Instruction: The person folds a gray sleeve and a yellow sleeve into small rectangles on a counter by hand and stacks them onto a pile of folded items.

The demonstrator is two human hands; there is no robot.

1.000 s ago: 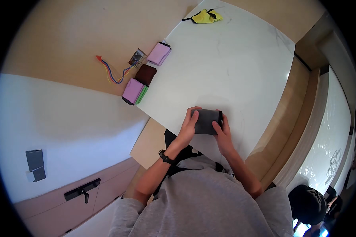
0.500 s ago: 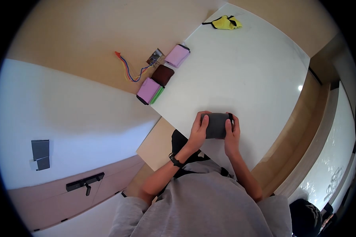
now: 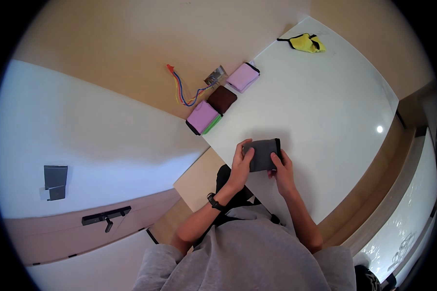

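A dark grey folded cloth (image 3: 263,157) with a black edge is held in front of my body, above the near part of the white table. My left hand (image 3: 240,167) grips its left side, thumb on the upper face and fingers behind. At its right side, my right hand (image 3: 283,173) pinches the cloth near the black edge, with the thumb on top. The fingers behind the cloth are partly hidden.
Along the table's left edge lie two pink folded cloths (image 3: 243,77) (image 3: 202,117), a dark brown folded cloth (image 3: 222,99) and a green one (image 3: 212,124). A yellow cloth item (image 3: 308,43) with black trim lies at the far end of the white table (image 3: 325,111).
The grey cloth is tilted and its black edge now shows along the right side. My right hand has shifted lower on it. The camera view has turned, moving the surroundings across the picture.
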